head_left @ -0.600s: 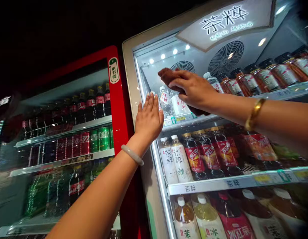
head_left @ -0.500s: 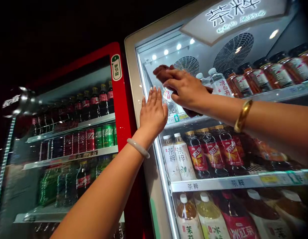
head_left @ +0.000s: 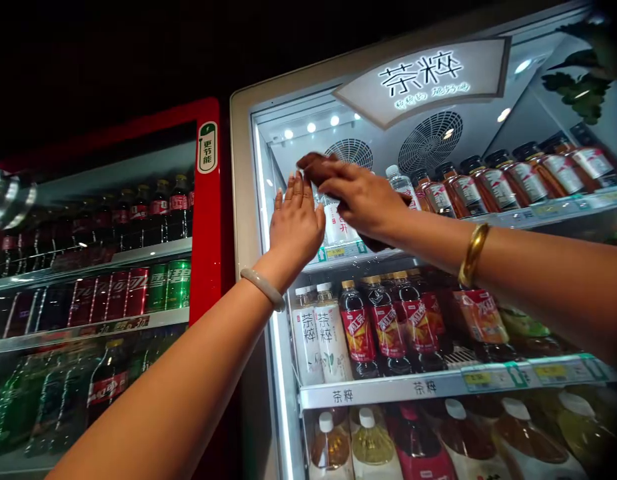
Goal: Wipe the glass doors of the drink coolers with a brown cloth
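My left hand [head_left: 297, 220], with a grey bangle [head_left: 263, 288] on the wrist, lies flat with fingers stretched upward at the left part of the lit cooler's glass door. My right hand [head_left: 366, 200] reaches in from the right, a gold bangle [head_left: 474, 253] on its wrist. Its fingers are stretched out to the left, close to my left fingertips. A dark shape [head_left: 313, 165] behind the right hand looks like its reflection in the glass. I see no thing held in either hand. Clear bottles [head_left: 338, 223] stand behind the hands, partly hidden.
Tea bottles [head_left: 358, 340] and white-labelled bottles [head_left: 331, 333] fill the shelf below. Amber bottles [head_left: 518, 180] line the upper right under a lit sign [head_left: 423, 77]. A red-framed cooler [head_left: 206, 220] with cans [head_left: 136, 293] stands left; a blurred metallic object [head_left: 8, 197] is at the far left edge.
The view has swung right, so both coolers appear farther left and the sign lower. Both hands have shifted slightly rightward over the glass, keeping their flat pose.
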Motion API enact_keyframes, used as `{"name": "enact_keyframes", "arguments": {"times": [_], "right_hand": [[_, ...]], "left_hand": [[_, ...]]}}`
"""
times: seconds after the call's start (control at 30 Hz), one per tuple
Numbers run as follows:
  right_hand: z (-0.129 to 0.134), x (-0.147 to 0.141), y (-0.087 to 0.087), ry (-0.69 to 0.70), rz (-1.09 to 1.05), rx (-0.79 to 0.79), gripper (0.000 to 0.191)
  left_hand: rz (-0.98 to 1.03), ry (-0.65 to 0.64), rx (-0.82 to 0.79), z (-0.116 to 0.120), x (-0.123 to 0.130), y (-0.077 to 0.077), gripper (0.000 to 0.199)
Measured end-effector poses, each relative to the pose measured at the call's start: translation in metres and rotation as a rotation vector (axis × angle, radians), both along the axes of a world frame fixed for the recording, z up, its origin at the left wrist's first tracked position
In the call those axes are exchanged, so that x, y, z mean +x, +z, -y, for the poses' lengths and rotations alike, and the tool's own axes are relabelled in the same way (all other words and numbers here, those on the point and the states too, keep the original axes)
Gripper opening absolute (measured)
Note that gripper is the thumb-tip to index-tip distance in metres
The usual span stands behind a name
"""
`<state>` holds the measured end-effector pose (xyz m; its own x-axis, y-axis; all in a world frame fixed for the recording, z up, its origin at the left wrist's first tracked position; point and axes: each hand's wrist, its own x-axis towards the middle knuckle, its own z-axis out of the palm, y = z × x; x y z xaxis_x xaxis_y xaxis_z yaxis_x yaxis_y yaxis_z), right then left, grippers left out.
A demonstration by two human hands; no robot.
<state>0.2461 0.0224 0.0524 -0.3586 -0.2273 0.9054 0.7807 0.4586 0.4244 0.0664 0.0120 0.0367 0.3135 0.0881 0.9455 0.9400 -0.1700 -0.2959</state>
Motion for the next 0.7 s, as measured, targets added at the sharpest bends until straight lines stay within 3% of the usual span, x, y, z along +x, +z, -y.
{"name": "enact_keyframes", "arguments": {"times": [0.1, 0.27, 0.37, 0.5, 0.6, 0.7], "right_hand": [[0.004, 0.021, -0.003, -0.036, 0.175, -0.022, 0.050], [0.005, 0.090, -0.016, -0.097, -0.108, 0.001, 0.050], [0.002, 0.098, -0.027, -0.053, -0.073, -0.004, 0.046], [0.007, 0.102, -0.011, -0.098, 0.059, -0.058, 0.046], [0.012, 0.135, 0.005, -0.163, -0.070, -0.095, 0.047], [0.013, 0.169, -0.010, -0.178, -0.251, -0.086, 0.047]], "left_hand": [[0.007, 0.002, -0.008, 0.001, 0.014, -0.005, 0.064], [0.024, 0.011, -0.094, 0.005, 0.044, 0.005, 0.070], [0.077, -0.006, -0.103, 0.004, 0.071, 0.011, 0.070], [0.054, -0.068, -0.059, -0.004, 0.101, 0.017, 0.063], [0.105, -0.128, -0.080, -0.010, 0.114, 0.022, 0.067], [0.073, -0.175, -0.107, -0.014, 0.129, 0.022, 0.072]]}}
